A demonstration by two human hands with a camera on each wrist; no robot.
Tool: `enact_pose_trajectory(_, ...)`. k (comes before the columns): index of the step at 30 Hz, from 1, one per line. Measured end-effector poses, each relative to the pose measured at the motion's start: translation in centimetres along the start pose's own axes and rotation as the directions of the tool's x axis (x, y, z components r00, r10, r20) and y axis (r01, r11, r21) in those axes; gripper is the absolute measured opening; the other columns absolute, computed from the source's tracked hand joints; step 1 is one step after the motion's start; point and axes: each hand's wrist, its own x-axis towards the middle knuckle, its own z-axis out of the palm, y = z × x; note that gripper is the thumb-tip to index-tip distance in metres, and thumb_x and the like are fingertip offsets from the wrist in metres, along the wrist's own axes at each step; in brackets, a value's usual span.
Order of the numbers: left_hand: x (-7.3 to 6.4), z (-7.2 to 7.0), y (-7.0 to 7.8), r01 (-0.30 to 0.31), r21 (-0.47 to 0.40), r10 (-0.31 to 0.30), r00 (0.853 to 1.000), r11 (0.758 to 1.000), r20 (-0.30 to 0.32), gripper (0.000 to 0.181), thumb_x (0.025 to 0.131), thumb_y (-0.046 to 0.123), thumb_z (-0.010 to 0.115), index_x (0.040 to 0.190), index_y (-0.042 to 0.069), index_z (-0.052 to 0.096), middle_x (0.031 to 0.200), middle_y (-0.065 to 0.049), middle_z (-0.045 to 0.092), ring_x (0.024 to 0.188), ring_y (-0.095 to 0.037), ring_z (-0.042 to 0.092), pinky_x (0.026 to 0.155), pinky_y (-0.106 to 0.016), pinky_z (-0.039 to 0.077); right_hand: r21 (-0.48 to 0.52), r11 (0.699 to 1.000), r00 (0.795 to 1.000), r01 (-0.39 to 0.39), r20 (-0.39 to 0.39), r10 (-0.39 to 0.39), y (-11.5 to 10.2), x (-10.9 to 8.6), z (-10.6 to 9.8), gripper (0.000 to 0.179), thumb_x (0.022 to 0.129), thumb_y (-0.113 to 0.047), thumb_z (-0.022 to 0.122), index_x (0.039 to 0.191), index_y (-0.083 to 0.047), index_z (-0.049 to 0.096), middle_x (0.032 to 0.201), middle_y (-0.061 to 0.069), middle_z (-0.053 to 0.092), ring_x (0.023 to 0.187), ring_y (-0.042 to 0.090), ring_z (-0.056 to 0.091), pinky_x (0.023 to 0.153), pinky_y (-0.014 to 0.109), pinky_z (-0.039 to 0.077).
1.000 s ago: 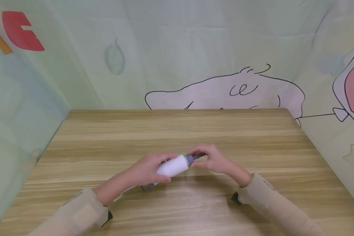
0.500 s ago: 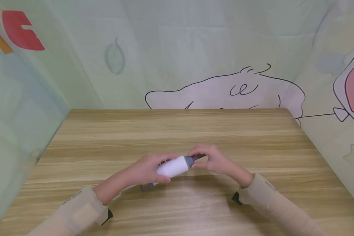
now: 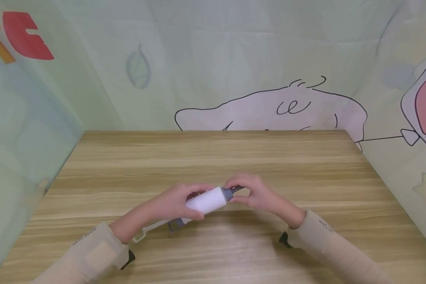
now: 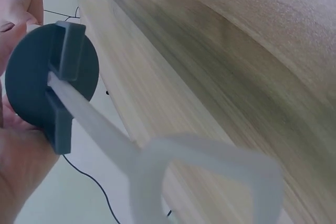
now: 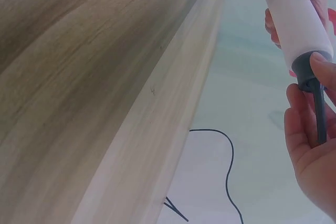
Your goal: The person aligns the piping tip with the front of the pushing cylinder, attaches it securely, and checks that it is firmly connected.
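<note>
Head view; tube [image 3: 208,200] between fingers [image 3: 200,187]

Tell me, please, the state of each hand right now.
Left hand: holding the white cylindrical tube.
Right hand: pinching the dark grey round nozzle cap.

The left hand [image 3: 180,202] grips a white tube [image 3: 207,201] slanted over the wooden tabletop [image 3: 252,154], and the right hand [image 3: 255,191] pinches the grey cap [image 3: 228,194], where a dark nozzle [image 3: 237,189] sticks out; a pale handle [image 3: 152,227] extends from the tube's other end, and a sheet [image 3: 234,51] with cartoon drawings [image 3: 266,110] hangs behind
</note>
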Motion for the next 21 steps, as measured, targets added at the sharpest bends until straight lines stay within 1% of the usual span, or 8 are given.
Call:
enact_pose_trajectory(2,-0.03,-0.02,0.07,-0.001,0.005,0.001,1.000,1.000,0.003,0.056,0.071,0.021,0.072,0.123,0.020,0.049,0.105,0.001,0.060,0.088,-0.016,0.055,0.071,-0.026,0.046,-0.019,0.999,1.000,0.028,-0.007,-0.028,0.02,0.01,0.05,0.033,0.064,0.004,0.073,0.094,-0.003,0.062,0.094,0.010,0.065,0.084,0.016,0.061,0.073,0.024,0.051)
enact_pose_trajectory(5,-0.06,-0.04,0.23,0.005,0.022,-0.006,1.000,1.000,0.006,0.057,0.071,0.020,0.072,0.123,0.019,0.049,0.106,0.001,0.060,0.088,-0.016,0.055,0.071,-0.025,0.046,-0.033,0.999,1.000,0.021,-0.010,-0.022,-0.05,-0.06,0.07,0.032,0.064,0.001,0.074,0.093,-0.004,0.063,0.093,0.009,0.066,0.085,0.016,0.062,0.074,0.024,0.051)
enact_pose_trajectory(13,0.03,0.01,0.42,-0.008,0.074,0.008,1.000,0.997,0.002,0.057,0.071,0.020,0.072,0.123,0.016,0.050,0.105,0.001,0.061,0.086,-0.015,0.056,0.069,-0.023,0.046,-0.015,0.996,0.996,-0.085,0.020,0.086,-0.20,-0.23,-0.07,0.026,0.069,-0.009,0.073,0.093,-0.005,0.065,0.094,0.007,0.067,0.086,0.014,0.063,0.074,0.026,0.052)
enact_pose_trajectory(18,0.11,0.16,0.53,-0.022,0.121,0.024,1.000,0.992,-0.009,0.056,0.070,0.020,0.072,0.122,0.018,0.051,0.104,0.002,0.061,0.084,-0.012,0.055,0.068,-0.023,0.046,-0.016,0.994,0.994,-0.106,0.038,0.107,-0.18,-0.27,-0.22,0.026,0.071,-0.013,0.072,0.095,-0.005,0.065,0.094,0.006,0.067,0.085,0.012,0.062,0.073,0.024,0.052)
enact_pose_trajectory(21,0.12,0.22,0.70,-0.031,0.165,0.034,0.999,0.986,-0.017,0.055,0.071,0.020,0.072,0.122,0.020,0.051,0.105,0.005,0.061,0.082,-0.010,0.055,0.068,-0.022,0.045,-0.004,0.989,0.987,-0.148,0.055,0.148,-0.34,-0.26,-0.36,0.027,0.072,-0.015,0.072,0.096,-0.004,0.065,0.093,0.006,0.067,0.083,0.011,0.061,0.071,0.024,0.052)
